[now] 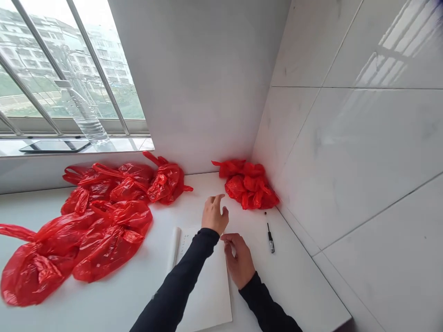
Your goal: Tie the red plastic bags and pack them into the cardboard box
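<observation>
An open notebook [211,295] lies on the white table, its left pages rolled back and a few small marks on the page near the roll. My left hand [213,215] hovers over the notebook's top edge, thumb and index finger apart with nothing between them. Beside the notebook's upper right edge is my right hand [239,262], its fingers curled and the thumb close to the index fingertip. Whether it pinches a page there cannot be made out. A black pen [270,240] lies to the right, near a tiny black piece [265,213].
Several tied red plastic bags [114,240] cover the table's left side. More red bags [249,184] sit in the back corner against the tiled wall [363,152]. On the windowsill stand a water bottle [86,117] and a flat dark tablet [55,146]. The table's edge [341,323] ends at lower right.
</observation>
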Motion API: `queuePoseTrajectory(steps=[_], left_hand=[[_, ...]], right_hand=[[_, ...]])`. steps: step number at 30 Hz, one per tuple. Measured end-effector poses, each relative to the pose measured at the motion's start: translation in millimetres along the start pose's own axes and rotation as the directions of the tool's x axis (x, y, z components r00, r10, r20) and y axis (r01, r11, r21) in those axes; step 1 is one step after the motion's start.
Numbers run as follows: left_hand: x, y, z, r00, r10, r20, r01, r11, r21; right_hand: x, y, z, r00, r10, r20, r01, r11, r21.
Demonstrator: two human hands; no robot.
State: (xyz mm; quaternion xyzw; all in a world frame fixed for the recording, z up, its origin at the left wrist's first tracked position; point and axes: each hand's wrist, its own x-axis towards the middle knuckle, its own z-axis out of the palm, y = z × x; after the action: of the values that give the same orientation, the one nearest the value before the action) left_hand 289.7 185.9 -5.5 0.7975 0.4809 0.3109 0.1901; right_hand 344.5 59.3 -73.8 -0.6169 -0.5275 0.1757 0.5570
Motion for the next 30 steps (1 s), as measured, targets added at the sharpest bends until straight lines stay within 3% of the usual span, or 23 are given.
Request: queuePoseTrajectory(steps=[3, 6, 14, 24, 30], left_hand=[[37.0, 19.5, 30.0, 0.998, -0.046, 0.039, 0.046, 0.999, 0.002], [59.9, 21.0, 43.5, 0.987, -0.131, 0.096, 0.130, 0.991, 0.007], [69.8, 2.7, 41.5, 0.985, -0.138, 0.106, 0.143, 0.989, -0.038], [77.2, 7.9, 38.6, 0.975, -0.172, 0.140, 0.198, 0.960, -0.200], [72.3, 30.5, 31.2, 0.984, -0.123, 0.126, 0.167, 0.882, -0.440]], right_hand=[[1.7, 1.1, 1.1, 1.000, -0.008, -0.013, 0.008, 1.000, -0.001], [2.8, 1.1, 1.6, 1.000, -0.014, -0.019, 0.014, 1.000, 0.004], [4.7, 0.9, 6.6, 1.000, 0.016, -0.024, -0.016, 0.999, 0.033], [3.5, -1.5, 11.8, 0.999, 0.001, -0.045, -0.003, 0.999, -0.044], [4.6, -2.0, 14.8, 0.997, -0.015, -0.079, 0.008, 0.996, -0.093]])
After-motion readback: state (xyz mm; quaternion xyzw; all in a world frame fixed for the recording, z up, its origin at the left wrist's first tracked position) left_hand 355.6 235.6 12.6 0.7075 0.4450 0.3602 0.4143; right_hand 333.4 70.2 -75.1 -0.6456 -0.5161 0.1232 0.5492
